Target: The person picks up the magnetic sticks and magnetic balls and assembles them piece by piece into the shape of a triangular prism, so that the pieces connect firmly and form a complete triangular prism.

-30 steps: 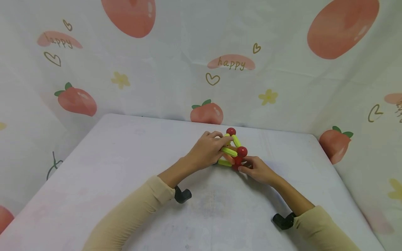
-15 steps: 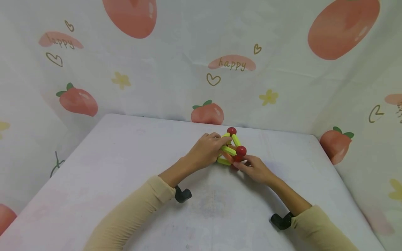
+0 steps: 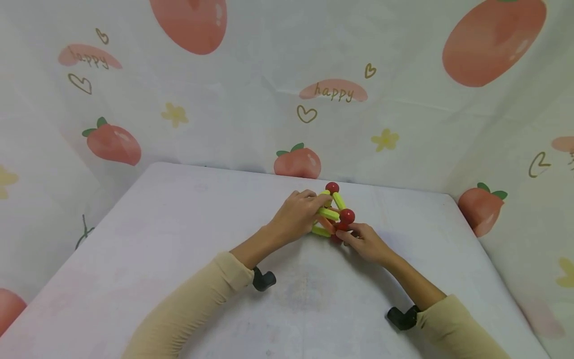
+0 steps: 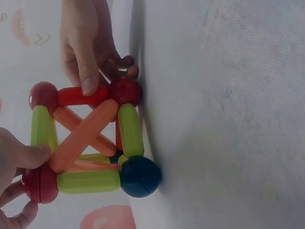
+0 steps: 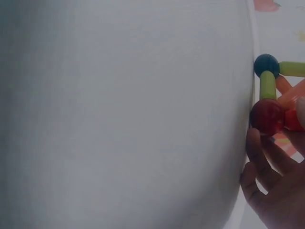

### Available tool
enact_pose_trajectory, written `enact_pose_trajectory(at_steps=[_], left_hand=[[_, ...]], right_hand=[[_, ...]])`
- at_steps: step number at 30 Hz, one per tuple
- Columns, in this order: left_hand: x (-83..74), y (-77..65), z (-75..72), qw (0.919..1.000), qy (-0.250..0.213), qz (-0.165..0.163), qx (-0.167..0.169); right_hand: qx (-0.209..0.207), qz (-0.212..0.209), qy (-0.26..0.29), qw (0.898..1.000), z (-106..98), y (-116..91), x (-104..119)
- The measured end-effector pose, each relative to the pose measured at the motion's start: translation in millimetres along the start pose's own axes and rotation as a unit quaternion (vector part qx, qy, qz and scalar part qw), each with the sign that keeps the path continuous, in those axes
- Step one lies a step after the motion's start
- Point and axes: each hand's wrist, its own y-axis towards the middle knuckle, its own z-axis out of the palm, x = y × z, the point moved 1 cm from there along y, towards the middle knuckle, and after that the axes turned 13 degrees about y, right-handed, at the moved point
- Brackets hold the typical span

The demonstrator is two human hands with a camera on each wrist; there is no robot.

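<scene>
A box-shaped frame of magnetic rods and balls stands on the table between my hands, with red and blue balls at its corners. Yellow-green rods form edges, and orange rods cross as diagonals. My left hand grips it at an upper red ball, thumb on one side and fingers round the other. My right hand pinches the red rod at the right, its thumb on the rod, close to a lower red ball. A blue ball rests at the lower near corner. Part of the frame's far side is hidden.
The white table spreads toward me and to the left. Its back edge lies just behind the frame, against a patterned cloth backdrop. Black camera mounts sit at both wrists.
The right thumb has shifted slightly left and up from the lower red ball, onto the red rod. The left hand keeps its hold, and the frame stays nearly in place.
</scene>
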Motion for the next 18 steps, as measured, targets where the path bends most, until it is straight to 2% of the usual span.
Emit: enact_pose_trajectory(at_steps=[4,10,14,18], left_hand=[[-2.0,1.1,0.3,0.9999,0.001,-0.015,-0.003],[1.3,-0.7,-0.5,0.9981,-0.052,-0.031,0.012],[11.5,-7.8,-1.7,0.9925,-0.107,-0.042,0.041],[30.9,-19.4,-2.4,0.9858,-0.131,-0.073,0.074]], right_hand=[[0.0,0.002,0.003,1.0,-1,0,-1],[0.003,0.002,0.004,1.0,-2,0,1],[0.008,0.014,-0.006,1.0,-4,-2,1],[0.005,0.028,-0.032,0.999,-12,-6,1]])
